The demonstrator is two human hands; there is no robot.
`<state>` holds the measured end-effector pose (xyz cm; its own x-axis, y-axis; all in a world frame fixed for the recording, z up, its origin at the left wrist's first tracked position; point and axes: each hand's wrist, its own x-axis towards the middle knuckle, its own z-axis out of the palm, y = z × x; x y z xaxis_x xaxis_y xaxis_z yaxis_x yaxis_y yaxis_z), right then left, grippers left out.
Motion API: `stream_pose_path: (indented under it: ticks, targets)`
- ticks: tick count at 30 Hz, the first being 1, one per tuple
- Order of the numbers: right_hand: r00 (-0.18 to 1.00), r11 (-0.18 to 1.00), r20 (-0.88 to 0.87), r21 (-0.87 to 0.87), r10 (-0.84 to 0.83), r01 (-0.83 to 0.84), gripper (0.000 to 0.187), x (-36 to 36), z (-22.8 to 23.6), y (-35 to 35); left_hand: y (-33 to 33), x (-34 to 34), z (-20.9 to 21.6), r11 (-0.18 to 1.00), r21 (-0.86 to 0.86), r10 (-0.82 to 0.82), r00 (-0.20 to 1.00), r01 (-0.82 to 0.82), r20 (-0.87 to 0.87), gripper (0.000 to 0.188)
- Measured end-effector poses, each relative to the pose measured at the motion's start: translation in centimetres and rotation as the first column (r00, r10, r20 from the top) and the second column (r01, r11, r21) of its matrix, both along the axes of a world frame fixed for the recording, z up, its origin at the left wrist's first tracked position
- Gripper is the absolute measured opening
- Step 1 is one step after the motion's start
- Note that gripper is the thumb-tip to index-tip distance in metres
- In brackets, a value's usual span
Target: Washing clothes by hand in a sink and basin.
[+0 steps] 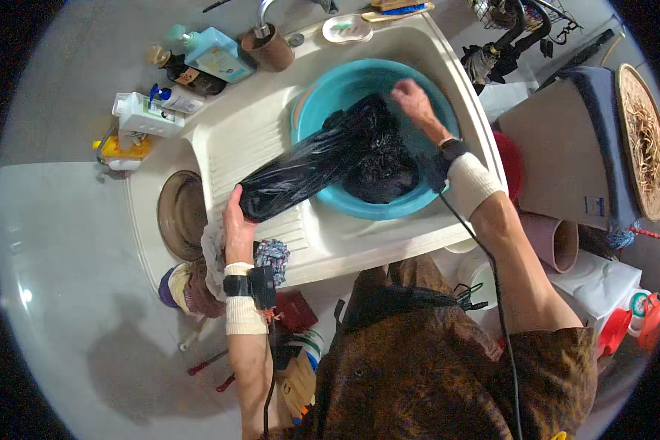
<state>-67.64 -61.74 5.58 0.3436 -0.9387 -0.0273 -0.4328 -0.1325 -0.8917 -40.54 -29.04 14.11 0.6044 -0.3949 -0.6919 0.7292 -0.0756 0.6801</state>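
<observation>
A long piece of black wet cloth (pixel 293 172) stretches from the washboard slope into a round turquoise basin (pixel 323 84). Its left end is gripped in my left hand (pixel 236 224), with the fingers wrapped underneath and partly hidden. The rest of the cloth lies bunched in the basin. Over the basin's far right part is my right hand (pixel 416 103), slightly blurred, its fingers curled in; nothing shows in it, and it looks apart from the cloth. The basin sits in the white laundry sink (pixel 220 132).
Several bottles (pixel 216 55) line the sink's far left edge, beside a brown cup (pixel 269 48) under the faucet (pixel 262 29). A soap dish (pixel 347 29) and brush (pixel 400 10) rest at the back rim. Black cables hang from both wrists. A grey box (pixel 565 147) stands right.
</observation>
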Motion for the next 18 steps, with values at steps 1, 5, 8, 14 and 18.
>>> stream_pose_path:
  ticks: [1, 5, 8, 14, 18]
  targets:
    - [0.990, 0.995, -0.116, 0.073, 0.076, -0.068, 0.033, 0.0, -1.5, 0.2, -0.2, -0.3, -0.2, 0.999, -0.045, 0.000, 1.000, -0.001, -0.022, 0.028]
    - [0.946, 0.985, -0.294, 0.147, 0.133, -0.093, 0.043, 1.4, -5.7, 3.9, 0.6, -0.8, 0.4, 1.000, -0.021, -0.011, 0.998, 0.013, 0.069, 0.026]
    - [0.946, 0.988, -0.320, 0.127, -0.044, 0.089, 0.044, 2.8, -7.0, 5.2, 1.2, -1.3, 1.4, 0.998, 0.045, -0.053, 0.994, 0.048, 0.093, 0.023]
    - [0.811, 0.990, -0.580, -0.048, 0.078, -0.130, 0.028, 3.3, -10.5, 2.4, 2.8, -0.3, -0.7, 0.992, 0.122, -0.049, 0.988, 0.032, 0.145, 0.014]
    - [0.933, 0.987, -0.327, -0.094, -0.151, 0.126, 0.022, 3.1, -7.4, 2.3, 3.7, 0.0, -0.1, 0.983, 0.179, -0.013, 0.957, -0.041, 0.289, 0.013]
